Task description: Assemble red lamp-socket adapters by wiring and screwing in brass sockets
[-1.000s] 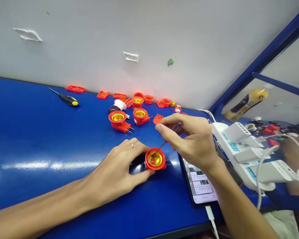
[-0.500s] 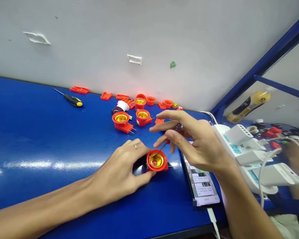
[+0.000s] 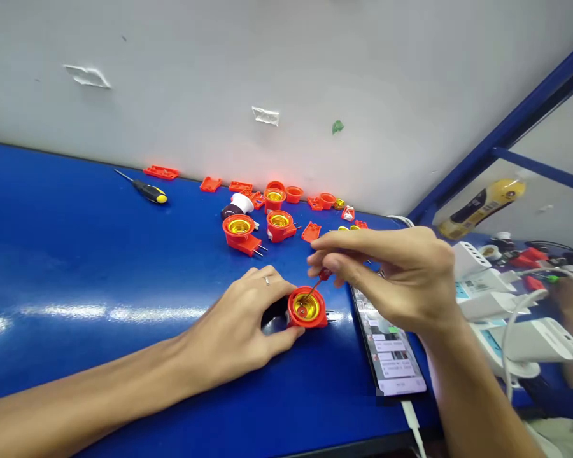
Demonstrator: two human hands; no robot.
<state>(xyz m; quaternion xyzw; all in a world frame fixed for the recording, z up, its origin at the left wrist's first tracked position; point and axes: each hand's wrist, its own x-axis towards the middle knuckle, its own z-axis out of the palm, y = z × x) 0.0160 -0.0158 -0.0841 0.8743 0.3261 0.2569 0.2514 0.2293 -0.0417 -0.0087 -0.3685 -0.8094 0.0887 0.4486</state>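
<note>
On the blue table, my left hand [image 3: 248,318] pinches the side of a red plug-in bulb socket [image 3: 321,310] with a brass screw shell, its prongs pointing right. My right hand [image 3: 386,273] grips a small screwdriver [image 3: 323,275] whose shaft slants down into the socket's opening. Most of its handle is hidden by my fingers; whether the tip sits on a screw I cannot tell. Behind them stand two similar red sockets, one [image 3: 241,235] with bare prongs and another [image 3: 280,228] farther right. A brown and white lamp holder [image 3: 239,205] lies beside them.
A lit phone [image 3: 391,356] with a charging cable lies under my right hand. Right of it stands a white power strip [image 3: 501,362] with chargers. A black and yellow screwdriver [image 3: 148,191] lies back left; red shell parts [image 3: 161,172] line the wall. Another person's arm shows far right.
My right hand's fingers, spread around the screwdriver before, are now drawn together on its handle. The left hand still holds the socket. The whole view has shifted slightly.
</note>
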